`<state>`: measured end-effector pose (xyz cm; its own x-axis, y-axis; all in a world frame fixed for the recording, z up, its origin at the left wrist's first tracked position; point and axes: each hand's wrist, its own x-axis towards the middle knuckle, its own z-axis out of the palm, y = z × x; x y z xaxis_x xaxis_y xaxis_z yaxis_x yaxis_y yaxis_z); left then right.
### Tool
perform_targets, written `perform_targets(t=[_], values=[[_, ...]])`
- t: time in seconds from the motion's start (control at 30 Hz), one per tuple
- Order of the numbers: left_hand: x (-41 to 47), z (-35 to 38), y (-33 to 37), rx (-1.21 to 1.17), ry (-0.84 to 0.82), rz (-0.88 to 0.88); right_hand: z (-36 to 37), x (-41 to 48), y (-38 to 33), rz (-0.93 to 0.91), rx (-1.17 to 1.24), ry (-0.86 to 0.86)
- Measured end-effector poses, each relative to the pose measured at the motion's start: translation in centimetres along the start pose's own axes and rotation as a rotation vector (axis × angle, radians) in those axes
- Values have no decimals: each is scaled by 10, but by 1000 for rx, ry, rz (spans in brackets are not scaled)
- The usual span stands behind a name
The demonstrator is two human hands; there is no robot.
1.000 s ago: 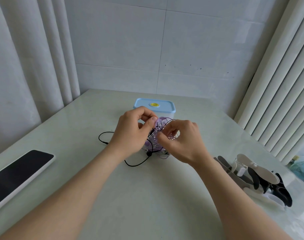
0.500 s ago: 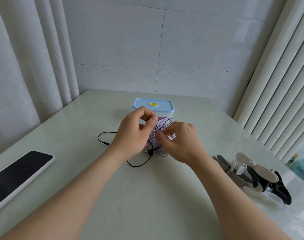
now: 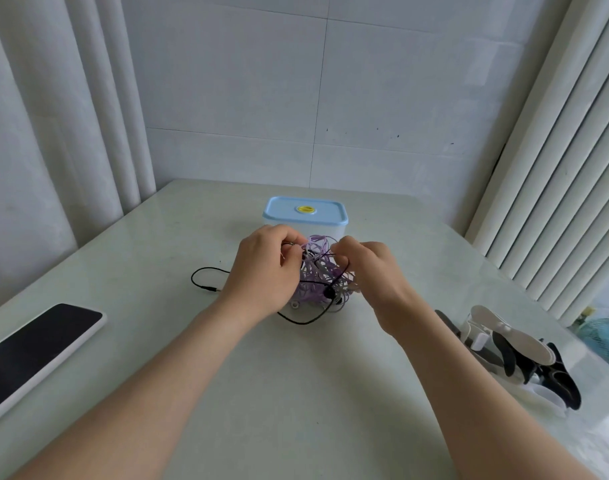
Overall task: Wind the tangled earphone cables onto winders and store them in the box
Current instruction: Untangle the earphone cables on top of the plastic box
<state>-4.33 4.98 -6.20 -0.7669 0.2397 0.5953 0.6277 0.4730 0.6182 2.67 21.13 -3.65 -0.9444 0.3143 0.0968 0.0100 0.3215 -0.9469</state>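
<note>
The pale table (image 3: 296, 403) fills the lower half of the frame and carries everything. At the left edge lies a dark-screened tablet in a white case (image 3: 36, 344), well apart from the work. At the lower right sits a loose heap of flat black and white pieces (image 3: 514, 355), most likely the winders, within reach but untouched, so winding has probably not begun.

Just above centre stands the storage box (image 3: 305, 230), its blue lid (image 3: 305, 209) pressed on. Its walls are cloudy white, and I cannot tell whether anything is inside.

Directly in front of the box, the two hands meet over the tangled earphone cables (image 3: 317, 275). The left hand (image 3: 261, 271) has its fingertips curled in and pinches strands at the tangle's upper left. The right hand (image 3: 372, 271) is hooked into the right side with bent fingers, gripping cable too. Holding the knot from opposite sides like this looks meant to pull loops apart while its bottom rests on the table.

The mass is mostly lilac cord. A black cable (image 3: 206, 273) trails out to the left and ends in a jack plug (image 3: 211, 289) lying free on the table.
</note>
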Motion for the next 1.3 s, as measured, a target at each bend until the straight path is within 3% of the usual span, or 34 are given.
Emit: perform_targets(t=[0.37,0.67,0.93,1.3], values=[[3,-7,3,-8,-31,-100,-2,4,9,-216,51,-26],[-7,-6,10,-49,-303,-58,3,7,15,-238,-112,46],[-9,-1,2,-40,-294,45,3,9,15,-243,-178,122],[-4,2,-1,-171,-206,-44,3,1,2,35,427,-50]])
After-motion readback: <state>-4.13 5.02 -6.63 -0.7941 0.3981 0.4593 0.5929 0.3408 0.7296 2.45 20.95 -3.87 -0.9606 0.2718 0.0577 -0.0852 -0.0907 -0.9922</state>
